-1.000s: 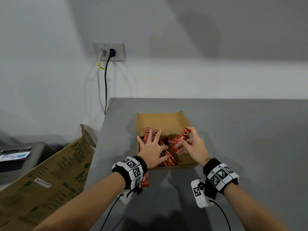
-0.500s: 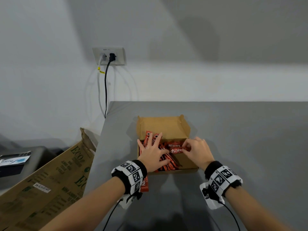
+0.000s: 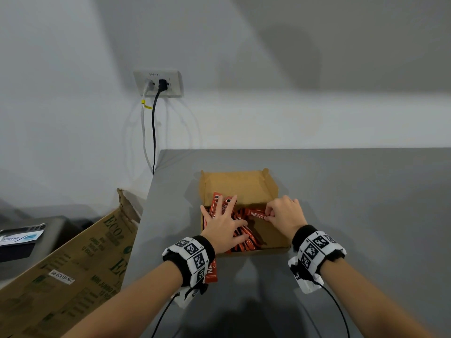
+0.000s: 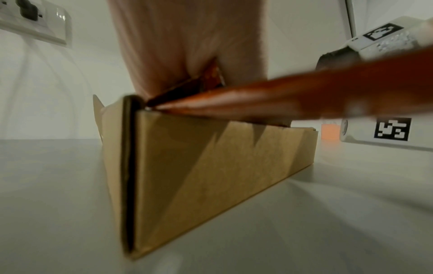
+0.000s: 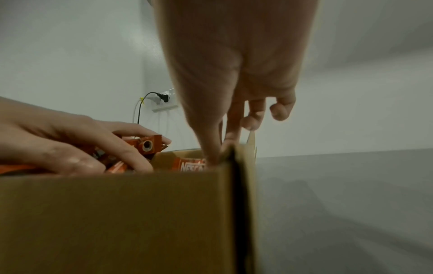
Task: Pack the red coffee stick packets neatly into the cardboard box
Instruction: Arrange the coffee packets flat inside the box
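Observation:
An open cardboard box (image 3: 269, 189) sits on the grey table (image 3: 353, 203), with several red coffee stick packets (image 3: 244, 236) piled in its left half. My left hand (image 3: 223, 224) lies flat with spread fingers on that pile. My right hand (image 3: 284, 214) pinches one red packet (image 3: 256, 213) by its end, holding it crosswise low inside the box; the right wrist view shows the same packet (image 5: 191, 165) under my thumb. One more red packet (image 3: 211, 272) lies on the table in front of the box, partly hidden under my left wrist.
A large printed cardboard carton (image 3: 66, 272) leans beside the table's left edge. A wall socket (image 3: 158, 83) with two cables hangs above the table's far left corner. The table's right side is bare grey surface.
My right hand brought its packet from tilted up above the box down to lying crosswise inside it. My left hand stayed pressed on the pile.

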Tool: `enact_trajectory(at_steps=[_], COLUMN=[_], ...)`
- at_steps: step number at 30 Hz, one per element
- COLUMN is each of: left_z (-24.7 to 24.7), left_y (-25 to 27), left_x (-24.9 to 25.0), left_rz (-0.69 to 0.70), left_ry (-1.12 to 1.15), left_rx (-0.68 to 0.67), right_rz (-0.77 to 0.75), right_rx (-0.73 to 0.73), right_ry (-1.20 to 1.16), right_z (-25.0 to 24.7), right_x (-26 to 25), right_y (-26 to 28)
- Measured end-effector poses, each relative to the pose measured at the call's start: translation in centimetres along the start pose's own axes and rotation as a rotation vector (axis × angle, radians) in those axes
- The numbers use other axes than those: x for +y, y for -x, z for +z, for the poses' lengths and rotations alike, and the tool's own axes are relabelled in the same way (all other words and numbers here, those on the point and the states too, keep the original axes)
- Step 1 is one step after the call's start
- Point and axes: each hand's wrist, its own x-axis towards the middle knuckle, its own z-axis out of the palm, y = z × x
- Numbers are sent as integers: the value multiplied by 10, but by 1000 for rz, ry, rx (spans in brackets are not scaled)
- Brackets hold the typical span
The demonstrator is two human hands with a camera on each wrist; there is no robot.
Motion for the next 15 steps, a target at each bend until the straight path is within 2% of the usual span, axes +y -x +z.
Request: enact_trajectory(at_steps=[7, 15], left_z=[1, 1], left_y=[0, 0], left_x=[0, 0], left_rz=[1, -1], left_ry=[-9, -13], left_rx=[9, 6], right_rz=[-9, -18], right_rx=[29, -34], right_ry=[14, 60], right_z=[2, 0], right_x=[-9, -9], right_y=[-12, -17])
